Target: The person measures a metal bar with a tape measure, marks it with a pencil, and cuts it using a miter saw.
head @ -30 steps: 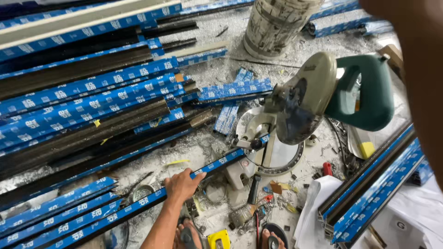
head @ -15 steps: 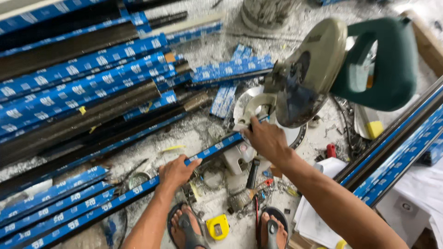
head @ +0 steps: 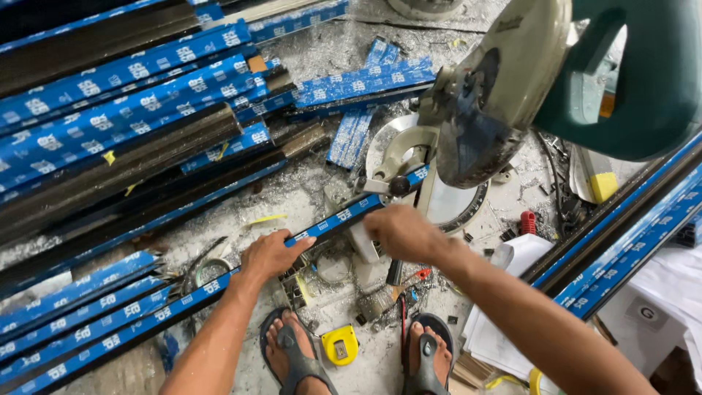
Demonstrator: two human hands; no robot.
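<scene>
A long blue-wrapped metal strip [head: 333,219] runs from the lower left up onto the base of a mitre saw [head: 439,183]. My left hand [head: 270,254] presses on the strip near its middle. My right hand [head: 402,232] grips the same strip close to the saw table, just in front of the raised blade guard [head: 497,88]. The saw's green motor housing [head: 636,80] hangs above at the right. My two feet in sandals [head: 292,351] stand just below the hands.
Stacks of blue-wrapped and dark metal profiles [head: 124,110] fill the left. More profiles [head: 629,234] lean at the right beside white paper [head: 512,292]. A yellow tape measure [head: 340,344] lies between my feet. Metal shavings and small tools litter the floor.
My right hand came down from the upper right and took hold of the strip by the saw. The left hand stayed on the strip. The view moved closer.
</scene>
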